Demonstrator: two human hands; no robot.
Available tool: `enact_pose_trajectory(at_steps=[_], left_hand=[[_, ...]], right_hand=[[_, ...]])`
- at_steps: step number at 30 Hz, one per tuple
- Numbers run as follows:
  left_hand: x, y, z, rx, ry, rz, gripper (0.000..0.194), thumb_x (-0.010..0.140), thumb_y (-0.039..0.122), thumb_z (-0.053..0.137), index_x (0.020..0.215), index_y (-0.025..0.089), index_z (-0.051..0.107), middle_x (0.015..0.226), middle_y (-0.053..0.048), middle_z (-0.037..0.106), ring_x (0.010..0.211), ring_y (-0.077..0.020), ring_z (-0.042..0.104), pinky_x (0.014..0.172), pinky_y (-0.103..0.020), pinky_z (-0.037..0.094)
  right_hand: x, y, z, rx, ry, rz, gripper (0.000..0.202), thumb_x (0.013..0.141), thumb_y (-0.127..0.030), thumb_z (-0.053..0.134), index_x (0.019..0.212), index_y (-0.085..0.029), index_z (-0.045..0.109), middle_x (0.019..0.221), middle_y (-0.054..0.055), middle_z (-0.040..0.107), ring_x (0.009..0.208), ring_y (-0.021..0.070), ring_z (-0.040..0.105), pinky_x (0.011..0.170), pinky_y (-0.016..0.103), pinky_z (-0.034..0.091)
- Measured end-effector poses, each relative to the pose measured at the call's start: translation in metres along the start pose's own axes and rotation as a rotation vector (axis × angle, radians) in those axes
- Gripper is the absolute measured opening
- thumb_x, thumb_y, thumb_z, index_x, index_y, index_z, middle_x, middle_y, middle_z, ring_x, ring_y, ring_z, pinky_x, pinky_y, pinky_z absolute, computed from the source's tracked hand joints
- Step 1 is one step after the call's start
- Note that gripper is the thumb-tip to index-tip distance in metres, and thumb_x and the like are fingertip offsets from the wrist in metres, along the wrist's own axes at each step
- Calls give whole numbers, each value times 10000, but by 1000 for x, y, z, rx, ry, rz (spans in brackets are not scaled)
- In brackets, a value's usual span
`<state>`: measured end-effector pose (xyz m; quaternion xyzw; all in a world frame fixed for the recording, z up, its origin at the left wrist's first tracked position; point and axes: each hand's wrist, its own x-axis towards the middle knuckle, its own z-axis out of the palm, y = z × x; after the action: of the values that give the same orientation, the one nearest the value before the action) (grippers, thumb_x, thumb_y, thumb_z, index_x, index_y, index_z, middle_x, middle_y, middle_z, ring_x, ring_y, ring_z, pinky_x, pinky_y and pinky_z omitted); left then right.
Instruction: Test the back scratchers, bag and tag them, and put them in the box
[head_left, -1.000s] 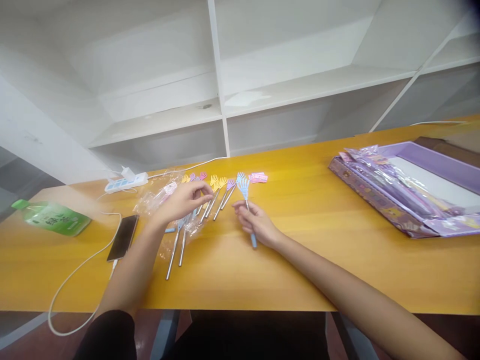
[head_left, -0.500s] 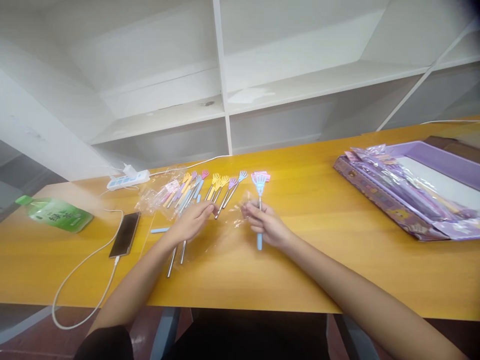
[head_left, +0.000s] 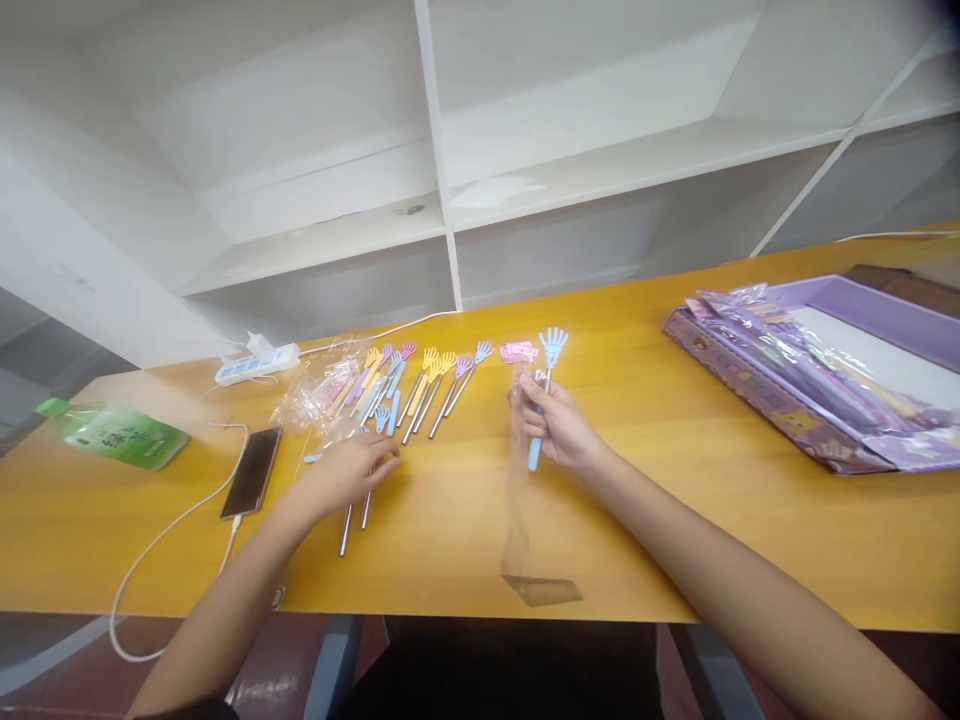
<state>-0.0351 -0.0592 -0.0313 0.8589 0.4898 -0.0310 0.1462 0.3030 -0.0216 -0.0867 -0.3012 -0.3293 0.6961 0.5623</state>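
My right hand (head_left: 564,425) is closed around the shaft of a blue back scratcher (head_left: 553,348), its hand-shaped head pointing up and away from me. From the same fingers hangs a clear plastic bag (head_left: 516,510), reaching toward the table's near edge. My left hand (head_left: 352,472) hovers with fingers loosely bent and no object visible in them. Beneath it lie metal back scratcher rods (head_left: 365,510), partly covered by the hand. Just beyond are a blue back scratcher head (head_left: 382,417) and a row of yellow, purple and blue back scratchers (head_left: 426,400).
Pink cards (head_left: 518,352) lie behind my right hand. Crumpled clear wrappers (head_left: 304,390), a phone (head_left: 252,472) on a cable, a green bottle (head_left: 124,433) and a power strip (head_left: 256,364) are at the left. A purple box (head_left: 780,415) holding bagged items stands right.
My left hand has moved left and nearer me, away from the row of back scratchers. My right hand has shifted slightly right with the blue back scratcher, and the clear bag now hangs down from it.
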Motion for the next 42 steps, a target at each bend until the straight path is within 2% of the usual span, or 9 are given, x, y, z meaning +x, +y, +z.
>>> enact_pose_trajectory(at_steps=[6, 11, 13, 15, 22, 25, 31, 36, 42], left_hand=[[-22, -32, -23, 87, -16, -352, 411, 1013, 507, 463, 791, 216, 649, 730, -65, 678, 666, -224, 595, 643, -314, 357], [-9, 0, -35, -113, 187, -245, 394, 1037, 511, 419, 889, 221, 641, 785, -37, 674, 746, -208, 588, 710, -319, 417], [9, 26, -26, -419, 255, -133, 392, 1054, 546, 404, 1165, 233, 612, 995, -50, 718, 878, -202, 625, 794, -326, 481], [32, 50, -11, -740, 162, -50, 472, 1057, 597, 378, 1348, 248, 503, 1110, -68, 707, 835, -182, 626, 770, -329, 519], [76, 87, 54, -1250, -160, 73, 747, 940, 500, 715, 1510, 335, 260, 1138, -74, 658, 802, -156, 685, 764, -336, 570], [71, 91, 69, -1242, -206, 148, 771, 934, 439, 741, 1523, 333, 255, 1210, -116, 649, 812, -138, 695, 775, -325, 575], [71, 86, 69, -926, -153, 348, 374, 947, 262, 685, 1319, 232, 652, 1276, -114, 702, 1047, -194, 693, 909, -328, 559], [83, 74, 76, -1058, 3, 252, 527, 911, 179, 672, 1430, 231, 591, 1264, -117, 674, 944, -172, 696, 856, -322, 578], [95, 61, 92, -1216, 101, 236, 499, 941, 147, 595, 1432, 241, 597, 997, -62, 681, 872, -158, 707, 855, -326, 587]], right_hand=[[5, 2, -2, -32, 3, -28, 497, 748, -556, 892, 831, -223, 532, 729, -48, 596, 456, 23, 174, 365, 182, 106], [10, 2, -6, -70, 92, -123, 462, 781, -556, 866, 819, -225, 546, 749, -33, 609, 455, 26, 191, 367, 202, 118], [12, 1, -9, -73, 127, -152, 449, 783, -542, 869, 827, -227, 553, 733, -39, 591, 452, 26, 191, 369, 204, 119], [14, -1, -13, -79, 162, -177, 440, 777, -535, 875, 849, -229, 568, 713, -50, 558, 449, 25, 195, 369, 201, 121], [25, -8, -34, -181, 301, -239, 466, 738, -546, 902, 844, -227, 579, 612, -94, 402, 442, 30, 242, 367, 187, 178], [29, -9, -43, -216, 338, -244, 476, 743, -555, 900, 838, -228, 568, 615, -87, 408, 448, 35, 268, 362, 185, 191], [27, -6, -43, -173, 305, -202, 510, 714, -543, 922, 893, -231, 561, 671, -86, 453, 458, 16, 234, 372, 165, 173], [15, 9, -28, -254, 155, -18, 542, 700, -493, 928, 1047, -240, 597, 774, -75, 552, 458, 9, 243, 381, 173, 170], [0, 32, -10, -417, 8, 59, 523, 714, -499, 902, 1035, -231, 587, 946, -37, 637, 448, 6, 333, 383, 207, 231]])
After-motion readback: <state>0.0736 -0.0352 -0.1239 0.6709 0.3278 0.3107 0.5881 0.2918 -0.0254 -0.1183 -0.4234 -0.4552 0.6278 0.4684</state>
